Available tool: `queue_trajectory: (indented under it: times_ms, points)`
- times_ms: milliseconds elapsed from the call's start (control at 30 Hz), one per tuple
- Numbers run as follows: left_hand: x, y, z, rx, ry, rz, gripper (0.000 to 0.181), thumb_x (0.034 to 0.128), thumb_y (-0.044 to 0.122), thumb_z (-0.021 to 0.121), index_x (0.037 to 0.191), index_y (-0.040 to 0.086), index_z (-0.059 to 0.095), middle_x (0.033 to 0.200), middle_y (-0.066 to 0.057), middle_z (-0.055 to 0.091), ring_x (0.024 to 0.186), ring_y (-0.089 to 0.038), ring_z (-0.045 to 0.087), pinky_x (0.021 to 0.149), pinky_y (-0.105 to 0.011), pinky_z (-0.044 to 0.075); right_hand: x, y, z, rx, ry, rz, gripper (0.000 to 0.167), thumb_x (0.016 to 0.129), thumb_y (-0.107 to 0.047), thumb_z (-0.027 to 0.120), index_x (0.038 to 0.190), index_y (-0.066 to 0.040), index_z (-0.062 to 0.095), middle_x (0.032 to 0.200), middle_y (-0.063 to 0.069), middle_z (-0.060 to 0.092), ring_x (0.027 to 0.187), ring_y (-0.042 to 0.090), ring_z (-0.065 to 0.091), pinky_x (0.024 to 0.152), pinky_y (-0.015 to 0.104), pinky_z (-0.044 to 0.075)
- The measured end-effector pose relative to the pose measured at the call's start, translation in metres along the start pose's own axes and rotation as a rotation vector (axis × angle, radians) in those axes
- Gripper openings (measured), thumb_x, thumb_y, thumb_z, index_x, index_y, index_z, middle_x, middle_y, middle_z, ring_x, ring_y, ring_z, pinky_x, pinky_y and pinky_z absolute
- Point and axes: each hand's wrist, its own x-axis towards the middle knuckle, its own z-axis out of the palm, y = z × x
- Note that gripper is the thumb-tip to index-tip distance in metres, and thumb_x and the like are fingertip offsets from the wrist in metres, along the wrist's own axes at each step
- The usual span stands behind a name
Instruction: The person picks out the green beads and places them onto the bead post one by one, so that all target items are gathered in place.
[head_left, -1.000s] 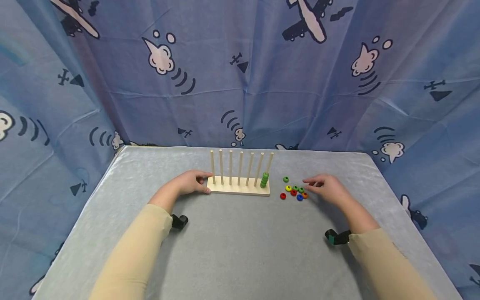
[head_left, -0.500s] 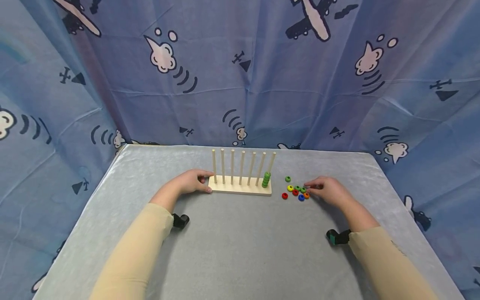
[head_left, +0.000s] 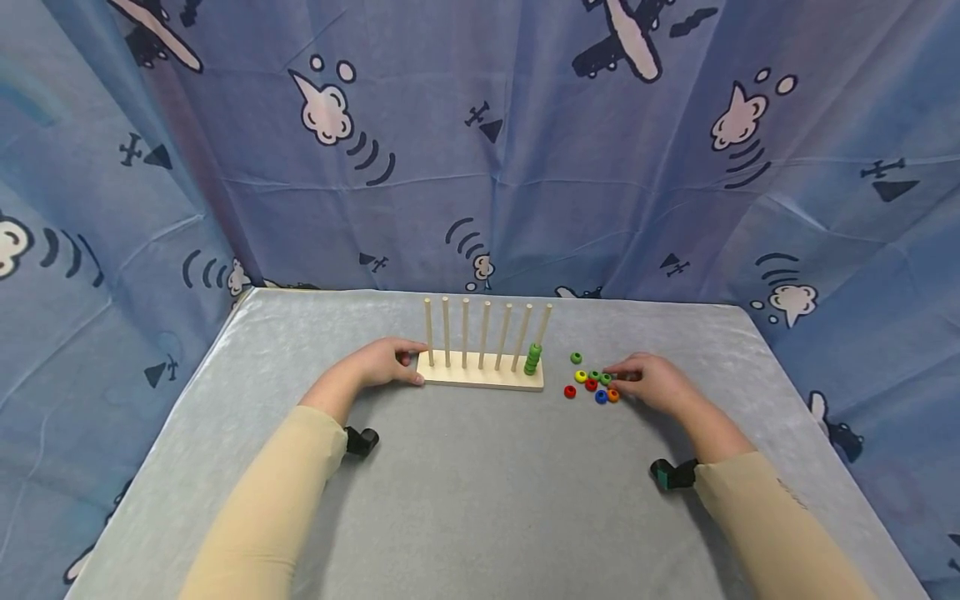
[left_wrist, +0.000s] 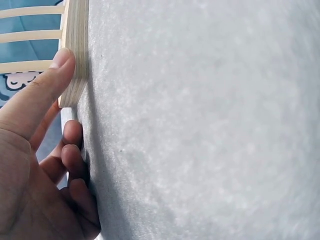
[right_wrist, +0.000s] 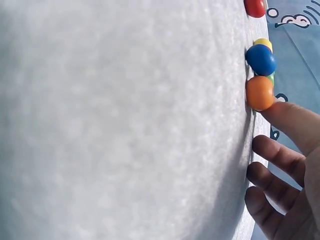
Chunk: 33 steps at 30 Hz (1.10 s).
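Observation:
My left hand (head_left: 378, 364) grips the left end of a wooden bead stand (head_left: 480, 379), thumb at its front edge and forefinger at the back. In the left wrist view, the thumb (left_wrist: 62, 59) presses on the stand's base and the other fingers curl beneath. Several upright pegs rise from the stand; green beads (head_left: 532, 359) are stacked on the rightmost one. To the right, my right hand (head_left: 654, 381) pinches a loose green bead (head_left: 606, 379) at table level with thumb and forefinger. The thumb lies behind an orange bead (right_wrist: 260, 93) in the right wrist view, which hides the fingertips.
Around the pinched bead lie a blue bead (head_left: 601, 397), a yellow bead (head_left: 581, 377), red beads (head_left: 570, 392) and another green bead (head_left: 576, 357). A grey cloth covers the table (head_left: 480, 483). Behind it hangs a blue patterned curtain (head_left: 420, 208).
My right hand has moved slightly left, its thumb and forefinger closing in on the green bead. The blue bead has shifted a little toward me. The left hand keeps its hold on the stand.

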Motion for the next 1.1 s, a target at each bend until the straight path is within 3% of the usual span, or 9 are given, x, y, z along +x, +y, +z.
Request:
queue_trajectory:
  times_ms: [533,800,1100]
  points:
    - [0.001,0.0,0.0,0.018,-0.003,-0.001,0.069,0.0835,0.03,0.082,0.144,0.013,0.054,0.092,-0.003,0.05,0.084,-0.017,0.045,0.076,-0.034,0.035,-0.001,-0.002,-0.001,0.007,0.012,-0.008,0.032,0.091,-0.022,0.073,0.119,-0.007,0.073,0.093,0.003,0.062,0.08,0.019,0.052,0.068,0.034,0.043]
    - [0.0,0.002,0.001,0.017,0.0,-0.01,0.067,0.0835,0.03,0.082,0.144,0.014,0.055,0.092,-0.003,0.05,0.085,-0.017,0.045,0.077,-0.034,0.035,-0.004,-0.008,-0.01,0.029,0.051,-0.023,0.031,0.091,-0.02,0.073,0.119,-0.005,0.073,0.097,0.006,0.064,0.085,0.021,0.057,0.068,0.034,0.046]
    - [0.0,0.001,0.001,0.017,0.003,-0.016,0.068,0.0832,0.029,0.082,0.143,0.015,0.055,0.092,-0.003,0.05,0.084,-0.017,0.045,0.076,-0.033,0.035,-0.006,-0.021,-0.021,0.047,0.106,-0.005,0.032,0.093,-0.024,0.071,0.122,-0.011,0.073,0.103,0.007,0.065,0.089,0.023,0.056,0.067,0.035,0.046]
